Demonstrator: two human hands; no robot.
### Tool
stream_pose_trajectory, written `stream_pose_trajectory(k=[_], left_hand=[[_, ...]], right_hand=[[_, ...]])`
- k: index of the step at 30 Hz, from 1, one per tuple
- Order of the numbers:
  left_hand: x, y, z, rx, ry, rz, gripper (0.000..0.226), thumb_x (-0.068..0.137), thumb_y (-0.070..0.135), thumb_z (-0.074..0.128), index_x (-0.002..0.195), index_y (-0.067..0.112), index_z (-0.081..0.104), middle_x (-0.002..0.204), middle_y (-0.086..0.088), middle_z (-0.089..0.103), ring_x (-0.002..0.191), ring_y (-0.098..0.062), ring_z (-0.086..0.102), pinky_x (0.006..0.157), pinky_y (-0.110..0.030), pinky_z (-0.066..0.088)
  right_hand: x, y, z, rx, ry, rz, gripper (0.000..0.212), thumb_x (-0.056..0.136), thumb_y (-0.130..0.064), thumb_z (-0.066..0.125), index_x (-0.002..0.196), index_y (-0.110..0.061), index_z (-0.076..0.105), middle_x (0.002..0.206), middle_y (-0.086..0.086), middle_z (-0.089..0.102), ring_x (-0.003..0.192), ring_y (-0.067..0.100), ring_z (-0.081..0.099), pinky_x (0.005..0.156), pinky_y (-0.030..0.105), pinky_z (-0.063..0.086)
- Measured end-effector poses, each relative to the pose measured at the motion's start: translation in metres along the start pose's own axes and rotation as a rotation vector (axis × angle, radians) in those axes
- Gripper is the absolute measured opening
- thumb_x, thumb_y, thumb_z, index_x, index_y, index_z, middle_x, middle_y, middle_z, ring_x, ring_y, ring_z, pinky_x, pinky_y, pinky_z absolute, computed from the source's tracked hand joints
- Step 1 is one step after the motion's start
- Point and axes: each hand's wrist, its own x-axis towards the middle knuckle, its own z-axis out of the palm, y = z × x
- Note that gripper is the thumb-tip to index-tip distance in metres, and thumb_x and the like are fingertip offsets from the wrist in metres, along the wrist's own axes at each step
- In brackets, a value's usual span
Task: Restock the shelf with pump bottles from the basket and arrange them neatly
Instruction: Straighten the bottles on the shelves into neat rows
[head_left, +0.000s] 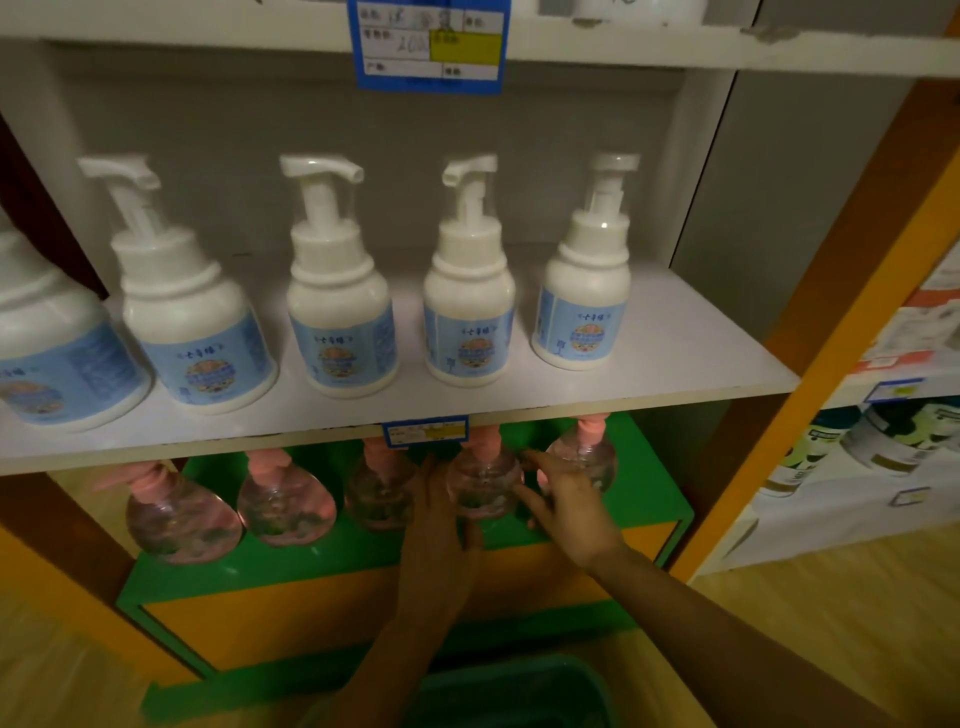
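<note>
Pump bottles (285, 504), the pink ones, are lined up on the green shelf (337, 561), five in a row by my count. Reading from the left, the first three stand alone, fairly evenly spaced, pumps tucked under the board above. That part looks done to me.

Now my left hand (439, 514): fingers run straight up the left flank of the fourth bottle (485, 486), thumb lying low across its front. In this dim light I can't tell if that's a true hold or just a steadying touch. On the other side my right hand (566, 499) is spread and relaxed, straight fingertips resting against the same bottle's right side, nothing clasped. So I'm bracketing it, squaring it into line, I'd judge. The fifth bottle (584, 460) sits just beyond, partly behind my right hand.

Down at the bottom edge is the basket (519, 691). It's too dark to see whether any bottles remain inside. If it's empty, only tidying is left.
</note>
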Motion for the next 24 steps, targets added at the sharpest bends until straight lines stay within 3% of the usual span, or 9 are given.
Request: stream_pose_trajectory(k=[1, 3, 4, 6, 8, 10, 13, 17, 24], left_hand=[[-0.002, 0.004, 0.002, -0.016, 0.062, 0.022, 0.06, 0.083, 0.004, 0.056, 0.137, 0.013, 0.031, 0.142, -0.004, 0.037, 0.116, -0.008, 0.046, 0.093, -0.008, 0.032], [-0.005, 0.018, 0.008, -0.042, 0.086, 0.054, 0.048, 0.087, 0.006, 0.052, 0.131, 0.016, 0.038, 0.135, 0.004, 0.039, 0.11, 0.001, 0.042, 0.088, 0.003, 0.028], [-0.006, 0.023, 0.012, -0.057, 0.047, 0.067, 0.045, 0.087, 0.004, 0.051, 0.128, 0.02, 0.042, 0.13, 0.009, 0.04, 0.104, 0.006, 0.043, 0.086, 0.002, 0.032], [-0.006, 0.034, 0.023, -0.095, -0.066, 0.092, 0.043, 0.085, 0.0, 0.05, 0.118, 0.027, 0.048, 0.121, 0.009, 0.047, 0.097, 0.002, 0.05, 0.088, -0.014, 0.045], [-0.003, 0.043, 0.036, -0.111, -0.186, 0.08, 0.049, 0.084, -0.001, 0.049, 0.126, 0.024, 0.044, 0.133, 0.004, 0.046, 0.116, -0.003, 0.044, 0.102, -0.022, 0.039], [0.004, 0.051, 0.048, -0.108, -0.263, 0.059, 0.062, 0.086, 0.002, 0.048, 0.14, 0.021, 0.026, 0.15, 0.005, 0.027, 0.13, 0.0, 0.021, 0.11, -0.019, 0.018], [0.014, 0.061, 0.063, -0.111, -0.332, -0.007, 0.075, 0.087, 0.003, 0.048, 0.145, 0.022, 0.003, 0.156, 0.005, 0.001, 0.136, -0.003, 0.002, 0.106, -0.017, 0.007], [0.02, 0.062, 0.077, -0.089, -0.378, -0.076, 0.084, 0.086, 0.002, 0.051, 0.144, 0.022, -0.006, 0.157, 0.0, -0.004, 0.143, -0.019, 0.01, 0.11, -0.023, 0.016], [0.018, 0.058, 0.08, -0.062, -0.317, -0.051, 0.086, 0.079, -0.002, 0.054, 0.144, 0.025, 0.005, 0.155, -0.001, 0.014, 0.139, -0.02, 0.025, 0.113, -0.034, 0.031]], right_hand=[[-0.005, 0.006, -0.007, -0.034, 0.032, -0.01, 0.031, 0.089, -0.017, 0.056, 0.12, -0.014, 0.053, 0.114, 0.007, 0.063, 0.084, 0.015, 0.063, 0.077, 0.026, 0.054], [-0.015, 0.022, -0.024, -0.109, 0.079, -0.006, 0.02, 0.089, -0.012, 0.054, 0.108, -0.015, 0.057, 0.104, 0.003, 0.065, 0.069, 0.002, 0.058, 0.064, 0.01, 0.047], [-0.019, 0.03, -0.033, -0.141, 0.109, 0.008, 0.015, 0.089, -0.011, 0.055, 0.103, -0.015, 0.058, 0.098, 0.001, 0.064, 0.062, -0.004, 0.052, 0.057, 0.007, 0.042], [-0.023, 0.044, -0.047, -0.147, 0.187, 0.057, 0.011, 0.086, -0.012, 0.058, 0.095, -0.018, 0.056, 0.093, -0.003, 0.061, 0.058, -0.005, 0.047, 0.053, 0.008, 0.038], [-0.023, 0.054, -0.055, -0.113, 0.255, 0.12, 0.019, 0.083, -0.016, 0.063, 0.098, -0.019, 0.052, 0.099, -0.001, 0.059, 0.068, 0.002, 0.054, 0.063, 0.02, 0.047], [-0.018, 0.058, -0.056, -0.104, 0.221, 0.209, 0.043, 0.081, -0.022, 0.066, 0.118, -0.015, 0.047, 0.121, 0.004, 0.053, 0.098, 0.017, 0.06, 0.085, 0.034, 0.053], [-0.01, 0.059, -0.054, -0.053, 0.069, 0.244, 0.069, 0.085, -0.027, 0.061, 0.142, -0.014, 0.024, 0.148, 0.008, 0.032, 0.13, 0.025, 0.041, 0.108, 0.038, 0.037], [-0.001, 0.059, -0.052, 0.038, -0.04, 0.207, 0.068, 0.088, -0.026, 0.057, 0.144, -0.02, 0.019, 0.148, 0.007, 0.036, 0.131, 0.022, 0.04, 0.109, 0.035, 0.034], [0.001, 0.061, -0.053, 0.002, -0.047, 0.199, 0.058, 0.09, -0.028, 0.053, 0.141, -0.019, 0.027, 0.136, 0.009, 0.049, 0.119, 0.023, 0.051, 0.099, 0.029, 0.039]])
